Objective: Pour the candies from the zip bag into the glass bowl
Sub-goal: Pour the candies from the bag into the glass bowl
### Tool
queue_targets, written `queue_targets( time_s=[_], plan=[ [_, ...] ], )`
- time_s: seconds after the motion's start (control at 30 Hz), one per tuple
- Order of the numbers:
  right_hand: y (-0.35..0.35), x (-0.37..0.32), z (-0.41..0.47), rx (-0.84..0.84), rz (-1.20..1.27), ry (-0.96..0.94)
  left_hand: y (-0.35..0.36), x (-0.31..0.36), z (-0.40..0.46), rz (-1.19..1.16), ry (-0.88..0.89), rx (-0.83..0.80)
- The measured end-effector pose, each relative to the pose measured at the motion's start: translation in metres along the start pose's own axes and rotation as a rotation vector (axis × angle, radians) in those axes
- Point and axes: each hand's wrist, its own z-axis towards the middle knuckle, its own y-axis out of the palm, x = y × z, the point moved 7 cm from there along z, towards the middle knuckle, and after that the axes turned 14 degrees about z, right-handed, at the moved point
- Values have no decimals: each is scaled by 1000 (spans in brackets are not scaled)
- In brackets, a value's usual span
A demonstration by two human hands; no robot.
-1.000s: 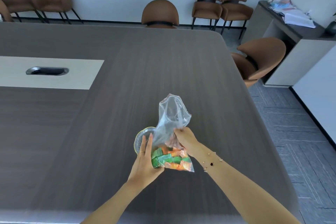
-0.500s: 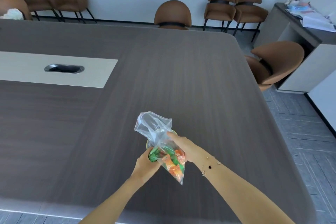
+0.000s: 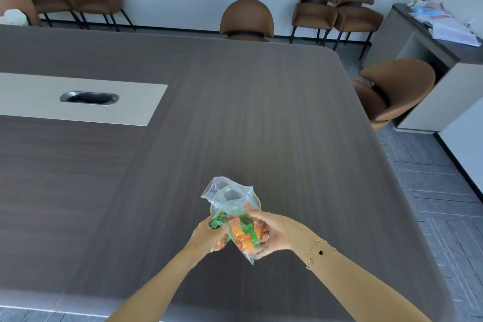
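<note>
A clear zip bag [image 3: 230, 198] with green and orange wrapped candies [image 3: 244, 232] is held above the table, its open mouth pointing up and away from me. My left hand [image 3: 206, 234] grips the bag's left side. My right hand [image 3: 271, 232] holds its right side and bottom. The glass bowl [image 3: 257, 201] sits on the table right behind the bag; only a thin yellowish rim shows past the plastic, the rest is hidden.
The dark wood table [image 3: 261, 125] has a pale inset with a metal cable slot [image 3: 89, 98] at left. Its right edge runs close to my right arm. Brown chairs [image 3: 247, 21] line the far side, one chair [image 3: 392, 89] stands at right beside a cabinet [image 3: 431, 42].
The bag has tilted so its mouth leans farther over the bowl. My right hand has slid down under the candy end, and my left hand stays closed on the bag's side.
</note>
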Motion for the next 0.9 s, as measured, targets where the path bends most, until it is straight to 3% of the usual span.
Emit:
queue_targets(
  time_s=[0.1,0.5,0.73,0.9],
  plan=[
    [-2,11,-4,6,-31,16,4,-2,2,55,-6,-47],
    [-13,7,-4,271,-223,-272,11,20,-8,305,91,-179],
    [-9,-18,-14,399,-526,-401,5,38,-13,491,168,-248],
    [-3,-29,-24,444,-653,-389,-1,47,-18,551,159,-299]
  ],
)
